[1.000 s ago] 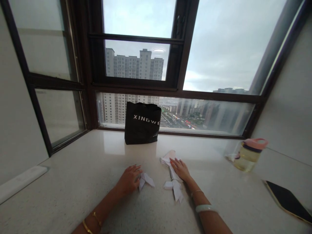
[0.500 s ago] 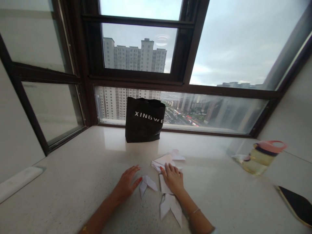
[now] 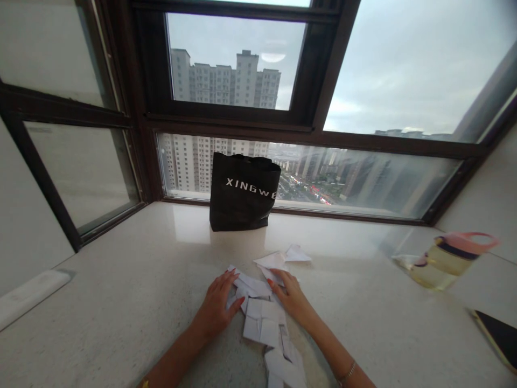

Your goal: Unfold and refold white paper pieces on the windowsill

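Note:
Several folded white paper pieces lie loosely together between my hands. My left hand (image 3: pixel 218 307) rests at their left side, fingers stretched forward and thumb apart, its fingertips touching a long folded paper strip (image 3: pixel 252 285). My right hand (image 3: pixel 294 296) lies over the right side of the pile, fingers extended and thumb apart, on a folded paper piece (image 3: pixel 270 274). Nearer me sits a squarish folded paper (image 3: pixel 262 321), with pointed folded pieces (image 3: pixel 283 366) below it. Beyond my right hand is a small paper triangle (image 3: pixel 298 253). My hands partly hide some pieces.
A black bag (image 3: pixel 244 196) stands upright near the window (image 3: pixel 302 172). At the right are a pink-lidded bottle (image 3: pixel 450 261) and a dark flat object (image 3: pixel 496 337). A long white object (image 3: pixel 34 296) lies at the left of the pale counter (image 3: pixel 133 302).
More paper pieces now lie spread between my hands, including the squarish one. My right hand has shifted slightly, and my left hand now touches paper. The camera view has tilted down slightly.

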`<state>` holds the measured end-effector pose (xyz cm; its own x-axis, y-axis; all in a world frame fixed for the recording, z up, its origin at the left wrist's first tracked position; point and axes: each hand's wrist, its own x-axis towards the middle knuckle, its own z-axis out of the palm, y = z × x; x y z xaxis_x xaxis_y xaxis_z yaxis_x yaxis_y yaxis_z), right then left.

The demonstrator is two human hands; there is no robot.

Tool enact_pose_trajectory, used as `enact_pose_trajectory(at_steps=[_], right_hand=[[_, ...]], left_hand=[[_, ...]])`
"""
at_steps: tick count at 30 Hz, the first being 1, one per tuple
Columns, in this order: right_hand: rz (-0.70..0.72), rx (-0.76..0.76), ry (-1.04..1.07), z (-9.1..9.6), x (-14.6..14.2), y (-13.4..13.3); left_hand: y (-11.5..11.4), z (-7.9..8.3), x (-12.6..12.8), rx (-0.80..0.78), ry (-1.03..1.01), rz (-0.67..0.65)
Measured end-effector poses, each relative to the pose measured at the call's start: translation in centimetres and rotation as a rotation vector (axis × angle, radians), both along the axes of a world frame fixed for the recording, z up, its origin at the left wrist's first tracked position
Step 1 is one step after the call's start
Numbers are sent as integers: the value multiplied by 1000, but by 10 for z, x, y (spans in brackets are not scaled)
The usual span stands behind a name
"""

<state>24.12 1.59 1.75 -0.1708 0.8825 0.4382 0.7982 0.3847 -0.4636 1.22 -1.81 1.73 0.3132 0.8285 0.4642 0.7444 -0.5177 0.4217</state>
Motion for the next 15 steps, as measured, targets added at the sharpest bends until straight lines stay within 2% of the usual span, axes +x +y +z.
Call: enact_pose_trajectory(at_steps=[5,10,15], right_hand=[[-2,62,4,-29,-1,-3],[-1,116,0,-33,-14,-17],[3,-7,-130,-39,-13,-23]], left_hand=[[1,-2,0,-18,-38,87],[-2,-5,-1,-22,21,121],[-4,-10,-4,71,114,102]])
